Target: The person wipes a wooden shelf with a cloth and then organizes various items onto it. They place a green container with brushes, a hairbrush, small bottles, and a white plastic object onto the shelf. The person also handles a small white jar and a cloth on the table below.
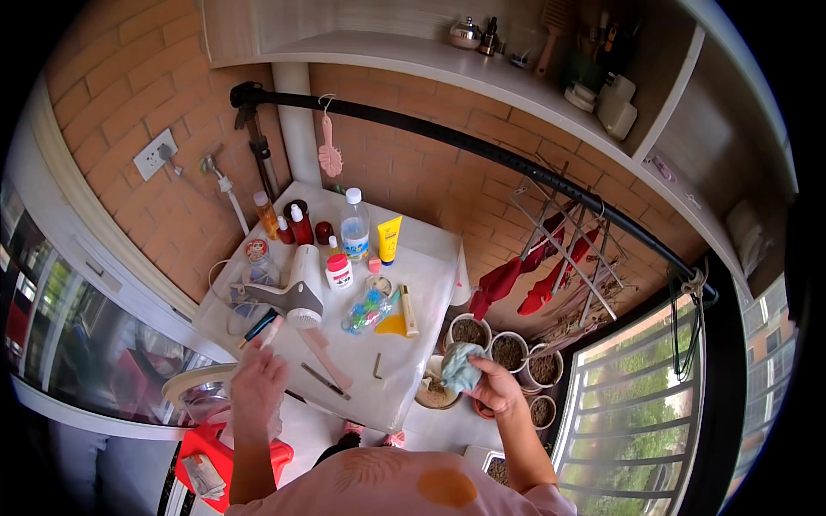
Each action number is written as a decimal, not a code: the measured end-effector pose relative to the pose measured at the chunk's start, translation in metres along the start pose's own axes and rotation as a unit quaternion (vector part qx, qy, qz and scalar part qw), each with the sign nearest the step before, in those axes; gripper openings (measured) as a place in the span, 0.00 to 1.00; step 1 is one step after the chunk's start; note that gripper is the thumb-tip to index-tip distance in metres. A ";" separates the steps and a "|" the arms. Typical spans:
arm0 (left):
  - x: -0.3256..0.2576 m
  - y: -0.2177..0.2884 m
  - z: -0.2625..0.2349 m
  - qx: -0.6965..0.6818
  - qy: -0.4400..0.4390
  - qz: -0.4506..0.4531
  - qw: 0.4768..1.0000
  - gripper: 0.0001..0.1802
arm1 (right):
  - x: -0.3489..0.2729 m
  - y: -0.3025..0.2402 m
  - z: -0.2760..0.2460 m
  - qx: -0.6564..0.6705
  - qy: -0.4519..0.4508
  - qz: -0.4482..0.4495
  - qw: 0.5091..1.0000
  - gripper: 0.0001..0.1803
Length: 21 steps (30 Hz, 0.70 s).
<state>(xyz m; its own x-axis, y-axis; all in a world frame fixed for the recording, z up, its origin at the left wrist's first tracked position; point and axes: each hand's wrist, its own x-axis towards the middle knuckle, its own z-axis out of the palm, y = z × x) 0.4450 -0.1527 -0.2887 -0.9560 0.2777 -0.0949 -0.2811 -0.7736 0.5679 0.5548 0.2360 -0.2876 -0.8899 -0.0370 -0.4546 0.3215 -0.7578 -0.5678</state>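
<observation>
My right hand is closed round a crumpled pale blue-green cloth, held above the plant pots beside the table's right edge. Over the near left edge of the white table is my left hand, slightly blurred, with its fingers apart. Just beyond its fingertips lie a pale pink tube and a dark slim tube; whether the fingers touch them is unclear. Close by rest a white hair dryer, a pink comb and dark metal tweezers.
Farther back stand a clear plastic bottle, a yellow tube and a red-capped white bottle. A black rail crosses above, hung with red cloths. Soil-filled pots stand right; a red stool is lower left.
</observation>
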 end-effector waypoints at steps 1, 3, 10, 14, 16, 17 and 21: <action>-0.008 -0.010 0.007 0.102 0.058 0.034 0.992 0.19 | -0.001 0.009 -0.005 -0.007 0.016 0.012 1.000 0.16; -0.015 -0.019 0.018 0.149 0.101 0.059 0.982 0.18 | 0.003 0.014 -0.014 -0.015 0.042 0.038 0.998 0.16; -0.031 -0.028 -0.051 0.090 0.186 0.041 0.978 0.14 | -0.011 0.041 -0.028 0.017 0.064 0.048 0.997 0.14; -0.035 -0.019 -0.035 0.174 0.269 0.029 0.947 0.10 | -0.015 0.048 -0.033 0.052 0.116 0.057 0.990 0.16; -0.029 -0.012 -0.028 0.239 0.303 0.039 0.922 0.09 | -0.014 0.053 -0.027 0.047 0.120 0.050 0.990 0.16; -0.023 -0.007 -0.026 0.252 0.299 0.039 0.920 0.09 | -0.013 0.054 -0.030 0.034 0.113 0.050 0.992 0.16; 0.010 0.014 -0.034 0.294 0.286 0.031 0.912 0.10 | 0.000 0.067 -0.018 0.031 0.096 0.019 0.995 0.15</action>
<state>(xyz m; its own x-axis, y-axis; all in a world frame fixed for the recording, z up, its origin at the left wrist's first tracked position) 0.4290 -0.1802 -0.3089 -0.9036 -0.2286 -0.3624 -0.2914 -0.2920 0.9109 0.5819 0.1966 -0.3380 -0.7978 0.0537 -0.6005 0.3280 -0.7971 -0.5070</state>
